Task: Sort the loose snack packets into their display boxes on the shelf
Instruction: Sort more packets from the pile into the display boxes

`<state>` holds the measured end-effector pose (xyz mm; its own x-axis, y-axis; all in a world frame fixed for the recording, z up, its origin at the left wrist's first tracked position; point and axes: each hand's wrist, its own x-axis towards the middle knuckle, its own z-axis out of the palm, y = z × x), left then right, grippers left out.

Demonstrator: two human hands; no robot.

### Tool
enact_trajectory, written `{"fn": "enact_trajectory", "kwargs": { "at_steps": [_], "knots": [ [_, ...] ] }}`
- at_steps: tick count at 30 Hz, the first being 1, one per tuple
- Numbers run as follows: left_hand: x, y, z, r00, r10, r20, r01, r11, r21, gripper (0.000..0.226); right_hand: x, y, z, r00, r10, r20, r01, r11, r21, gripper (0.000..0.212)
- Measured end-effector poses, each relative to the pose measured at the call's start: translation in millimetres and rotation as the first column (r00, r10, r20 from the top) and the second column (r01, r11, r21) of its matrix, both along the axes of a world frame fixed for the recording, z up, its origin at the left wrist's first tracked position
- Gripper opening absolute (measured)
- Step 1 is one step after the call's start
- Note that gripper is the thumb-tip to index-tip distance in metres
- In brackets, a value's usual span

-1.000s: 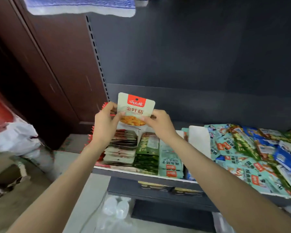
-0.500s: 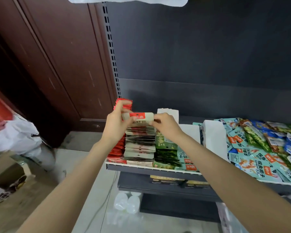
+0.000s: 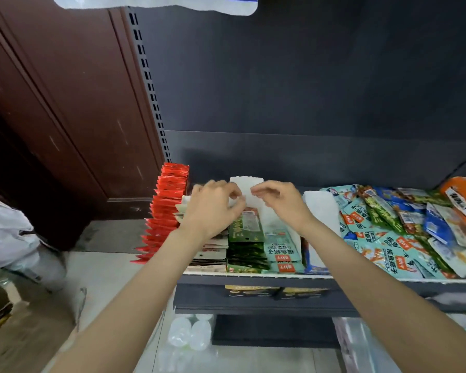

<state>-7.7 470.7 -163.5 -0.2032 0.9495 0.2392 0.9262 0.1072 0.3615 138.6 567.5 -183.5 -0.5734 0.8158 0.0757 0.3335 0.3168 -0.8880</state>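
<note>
Left hand (image 3: 213, 204) and right hand (image 3: 279, 201) loosely curled, gripping nothing, above cream flat foil packets (image 3: 211, 250) filed in white cardboard display box (image 3: 246, 184). Glossy crinkled loose packets (image 3: 404, 232) heaped rightward; red sachets (image 3: 167, 200) leftward.

Glossy plastic snack packets (image 3: 382, 232) – matt dark metal shelf (image 3: 253, 294) – white cardboard boxes (image 3: 320, 208).
</note>
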Motion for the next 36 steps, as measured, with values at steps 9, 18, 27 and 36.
{"fn": "enact_trajectory", "kwargs": {
  "at_steps": [9, 18, 27, 36],
  "knots": [
    [173.4, 84.1, -17.6, 0.826, -0.185, 0.532, 0.236, 0.971, -0.027, 0.019, 149.1, 57.8, -44.5, 0.897, -0.441, -0.036, 0.44, 0.898, -0.017, 0.031],
    [309.0, 176.7, -97.7, 0.921, -0.087, 0.38, 0.251, 0.877, -0.409, 0.06, 325.8, 126.7, -100.8, 0.662, -0.462, 0.59, 0.518, 0.851, 0.085, 0.072],
    [359.3, 203.0, -130.1, 0.983, -0.048, 0.176, 0.148, 0.775, -0.614, 0.071, 368.0, 135.7, -124.3, 0.45, -0.32, 0.834, 0.223, 0.944, 0.242, 0.084],
    [367.0, 214.2, -101.4, 0.849, 0.18, 0.497, -0.021, 0.951, -0.309, 0.025, 360.6, 145.6, -46.0, 0.622, -0.433, 0.652, -0.009, 0.829, 0.56, 0.056]
  ]
}}
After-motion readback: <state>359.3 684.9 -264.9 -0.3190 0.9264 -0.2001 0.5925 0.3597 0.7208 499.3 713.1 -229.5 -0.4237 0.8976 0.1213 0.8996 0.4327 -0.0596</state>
